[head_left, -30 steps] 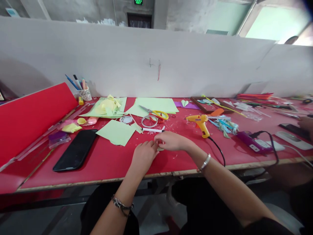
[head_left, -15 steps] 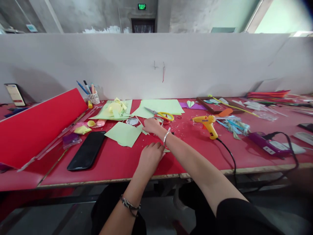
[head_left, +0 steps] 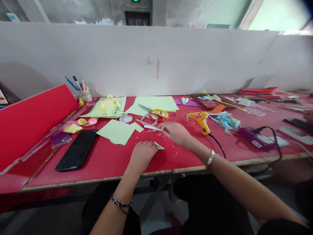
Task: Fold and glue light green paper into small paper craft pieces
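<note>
My left hand is closed over a small piece of pale green paper, low on the red table. Pinched in my right hand is the end of a thin stick, which slants up to the left. Just behind the stick are a clear ring and yellow-handled scissors. To the left lie a green paper sheet and a round white disc.
A black phone lies at the left by a red board. A yellow glue gun with its cord and a purple power strip are at the right. Another person's hand shows at the right edge.
My right hand has moved right, away from the ring, with the thin stick now in its fingers. My left hand stays on the small paper. The view has shifted right.
</note>
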Action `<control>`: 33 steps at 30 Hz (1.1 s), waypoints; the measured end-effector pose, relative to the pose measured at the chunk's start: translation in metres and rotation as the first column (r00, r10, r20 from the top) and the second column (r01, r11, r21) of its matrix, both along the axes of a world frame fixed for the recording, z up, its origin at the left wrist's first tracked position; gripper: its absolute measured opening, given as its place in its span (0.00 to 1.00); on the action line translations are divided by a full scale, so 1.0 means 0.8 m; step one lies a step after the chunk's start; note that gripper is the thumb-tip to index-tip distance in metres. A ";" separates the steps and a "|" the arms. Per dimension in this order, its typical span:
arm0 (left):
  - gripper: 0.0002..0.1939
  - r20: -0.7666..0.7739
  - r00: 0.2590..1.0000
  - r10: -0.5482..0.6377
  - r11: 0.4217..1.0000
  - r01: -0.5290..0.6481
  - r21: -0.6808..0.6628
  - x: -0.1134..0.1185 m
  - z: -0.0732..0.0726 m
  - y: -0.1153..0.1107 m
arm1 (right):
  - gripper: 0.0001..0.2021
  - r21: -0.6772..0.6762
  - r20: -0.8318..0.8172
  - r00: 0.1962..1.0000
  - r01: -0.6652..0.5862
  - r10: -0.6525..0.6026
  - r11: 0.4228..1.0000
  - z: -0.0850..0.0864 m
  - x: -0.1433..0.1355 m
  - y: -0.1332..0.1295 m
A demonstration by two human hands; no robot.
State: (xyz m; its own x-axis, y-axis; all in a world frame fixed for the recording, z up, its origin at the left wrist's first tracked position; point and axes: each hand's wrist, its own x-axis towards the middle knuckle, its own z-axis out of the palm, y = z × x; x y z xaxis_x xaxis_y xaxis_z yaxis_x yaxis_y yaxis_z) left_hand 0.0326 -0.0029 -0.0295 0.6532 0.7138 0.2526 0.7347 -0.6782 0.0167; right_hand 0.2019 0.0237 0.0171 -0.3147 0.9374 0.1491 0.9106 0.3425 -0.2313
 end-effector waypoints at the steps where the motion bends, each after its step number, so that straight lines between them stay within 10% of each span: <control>1: 0.09 0.001 1.000 -0.006 1.000 0.006 0.002 0.000 0.000 0.001 | 0.10 -0.005 -0.017 1.000 -0.026 0.026 1.000 -0.008 0.013 -0.014; 10: 0.10 0.042 0.996 -0.076 0.991 0.071 0.113 0.004 0.000 0.002 | 0.10 0.013 0.118 0.993 -0.025 0.023 1.000 -0.050 0.052 -0.079; 21: 0.10 0.073 0.997 -0.025 0.999 0.028 -0.040 0.001 -0.003 0.001 | 0.09 0.070 0.154 0.979 -0.143 0.131 0.987 -0.051 0.044 -0.067; 33: 0.09 0.015 1.000 0.021 0.998 -0.020 -0.053 0.004 -0.006 0.002 | 0.05 0.117 -0.176 0.945 -0.256 0.274 0.959 -0.064 0.018 -0.049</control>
